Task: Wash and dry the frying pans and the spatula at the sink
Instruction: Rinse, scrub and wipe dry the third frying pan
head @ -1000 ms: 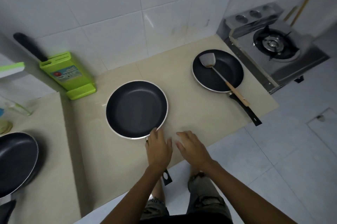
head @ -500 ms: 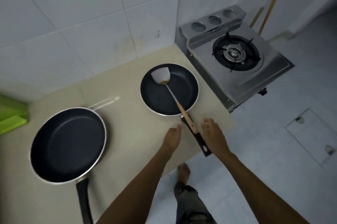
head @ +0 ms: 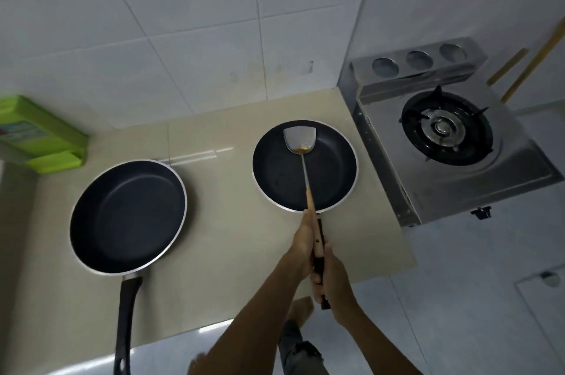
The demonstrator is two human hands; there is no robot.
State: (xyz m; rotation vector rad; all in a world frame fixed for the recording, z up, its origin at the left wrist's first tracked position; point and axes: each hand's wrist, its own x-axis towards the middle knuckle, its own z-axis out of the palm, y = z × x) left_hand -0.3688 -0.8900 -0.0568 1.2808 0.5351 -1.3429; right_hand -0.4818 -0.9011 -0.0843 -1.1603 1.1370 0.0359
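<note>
Two black frying pans sit on the beige counter. The larger pan (head: 128,215) is on the left, its black handle pointing toward me. The smaller pan (head: 333,166) is on the right, beside the stove. In it lies a metal spatula (head: 299,139) with a wooden handle and a yellow-brown stain on its blade. My left hand (head: 301,247) grips the spatula's wooden handle. My right hand (head: 331,280) grips the smaller pan's black handle just below it. The two hands touch each other.
A single-burner steel gas stove (head: 452,136) stands at the counter's right end. A green knife block (head: 39,136) lies at the back left against the white tiled wall. The counter's front edge drops to a grey tiled floor where my foot (head: 301,310) shows.
The view has swung right from the larger pan to the smaller one. Both hands have moved from the counter's front edge and closed on the spatula handle and the pan handle.
</note>
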